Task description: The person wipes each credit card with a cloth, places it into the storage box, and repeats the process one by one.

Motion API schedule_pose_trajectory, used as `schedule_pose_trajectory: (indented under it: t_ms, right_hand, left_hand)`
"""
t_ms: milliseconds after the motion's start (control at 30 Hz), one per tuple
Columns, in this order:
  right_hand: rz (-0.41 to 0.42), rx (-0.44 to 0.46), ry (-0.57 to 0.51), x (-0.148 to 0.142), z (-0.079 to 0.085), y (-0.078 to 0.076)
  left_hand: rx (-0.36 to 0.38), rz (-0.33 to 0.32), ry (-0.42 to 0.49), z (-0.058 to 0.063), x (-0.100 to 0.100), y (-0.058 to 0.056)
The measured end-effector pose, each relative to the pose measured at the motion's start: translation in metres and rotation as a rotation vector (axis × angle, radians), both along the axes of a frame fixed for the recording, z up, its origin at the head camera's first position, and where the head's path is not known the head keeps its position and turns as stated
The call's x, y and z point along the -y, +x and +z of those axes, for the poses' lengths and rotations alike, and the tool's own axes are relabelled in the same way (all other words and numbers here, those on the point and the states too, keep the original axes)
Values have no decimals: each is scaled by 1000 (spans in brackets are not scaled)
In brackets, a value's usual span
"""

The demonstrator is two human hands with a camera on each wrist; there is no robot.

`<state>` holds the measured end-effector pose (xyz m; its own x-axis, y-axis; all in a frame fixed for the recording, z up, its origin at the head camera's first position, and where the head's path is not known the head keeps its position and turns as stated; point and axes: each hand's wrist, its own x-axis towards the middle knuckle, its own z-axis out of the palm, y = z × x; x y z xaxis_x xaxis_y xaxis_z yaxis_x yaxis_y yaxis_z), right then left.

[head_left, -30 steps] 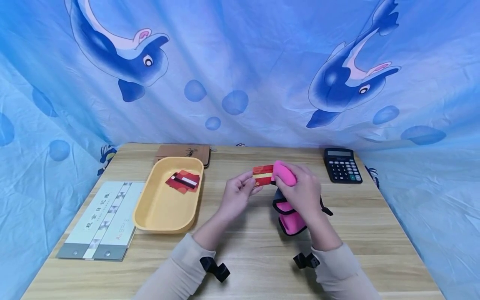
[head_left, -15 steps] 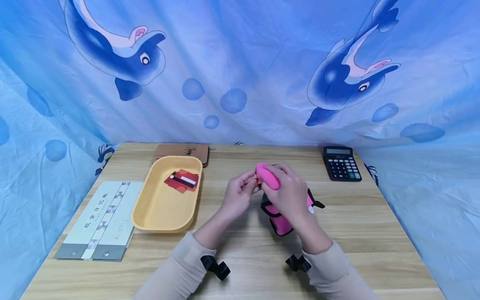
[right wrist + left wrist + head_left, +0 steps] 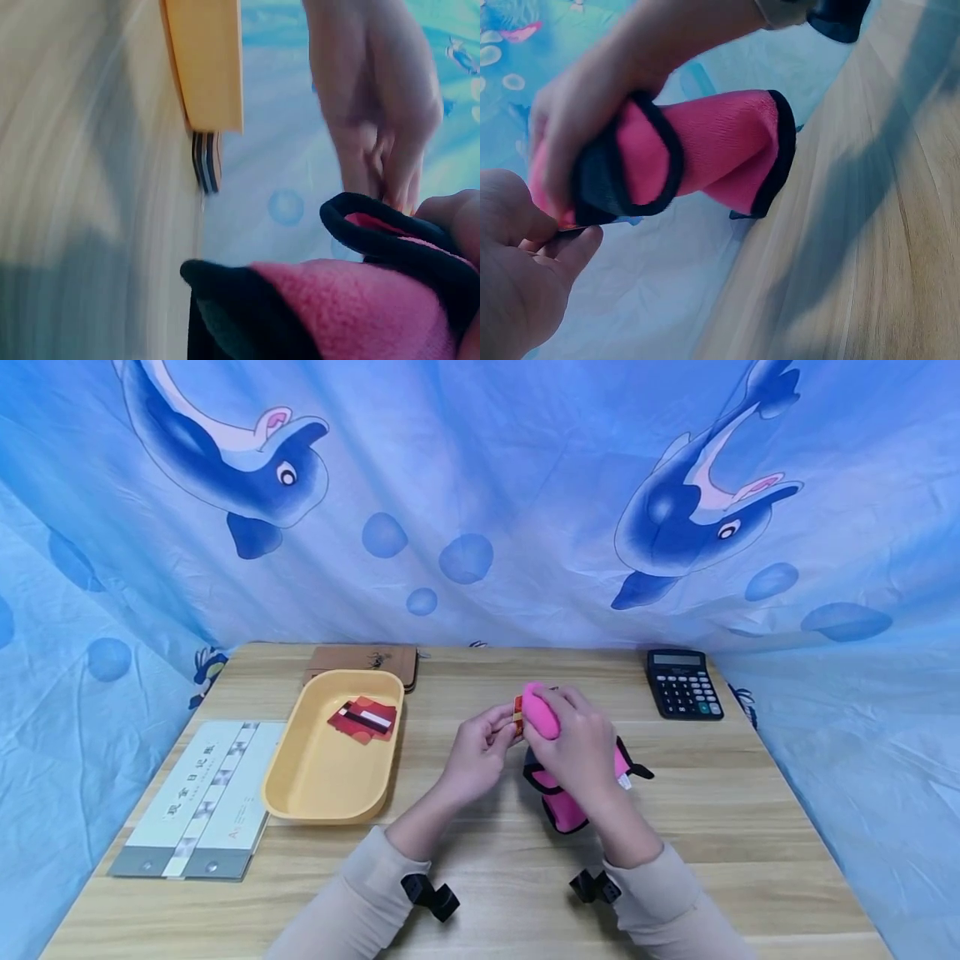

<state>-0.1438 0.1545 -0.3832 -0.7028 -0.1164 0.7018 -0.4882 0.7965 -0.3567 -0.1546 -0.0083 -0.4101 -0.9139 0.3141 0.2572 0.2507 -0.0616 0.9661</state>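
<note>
My left hand (image 3: 477, 752) pinches a red card with a yellow stripe (image 3: 517, 715) between thumb and fingers. The right hand (image 3: 576, 747) grips a pink fleecy cloth with black edging (image 3: 542, 713) and brings a fold of it over the card, so only the card's left end shows. More of the cloth hangs below that hand, with a black tab at its right. In the left wrist view the cloth (image 3: 720, 142) droops from the right hand (image 3: 585, 120), its grey part close to the left fingertips. The right wrist view shows its folded rim near the left hand (image 3: 375, 97).
Several red cards (image 3: 365, 720) lie in a yellow tray (image 3: 330, 806) at left. Beside it is a white and grey cash journal (image 3: 198, 802); behind it, a brown wallet (image 3: 360, 662). A black calculator (image 3: 684, 685) stands back right. A dolphin-printed curtain (image 3: 480, 485) surrounds the wooden table (image 3: 510, 893).
The right hand has moved left with the pink cloth, covering most of the red card. Since half a second ago it has shifted slightly, and a little more of the card shows.
</note>
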Motion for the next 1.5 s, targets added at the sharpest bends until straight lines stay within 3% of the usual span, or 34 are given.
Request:
schedule_pose_trajectory:
  t_ms: [100,233,600,800,967,1367,1500]
  right_hand:
    - [53,-19,-17,9,0,4]
    - [67,-10,-37,10,-1,6]
    - [-103,88,-17,-25,-9,-7]
    - [-138,139,-29,-42,-14,-11]
    - [-141,155,-71,-51,-15,-11]
    - [-116,123,-132,-56,-13,-12]
    - [-94,95,-137,-57,-14,-12]
  left_hand:
    - [-35,32,-58,-2,0,0]
    - [-25,65,-53,-3,0,0]
    - [42,135,32,3,6,2]
    - [82,176,86,-1,13,-2]
    - [78,194,167,0,18,-5]
    - [66,257,95,1,22,-6]
    - [74,268,141,-1,24,-10]
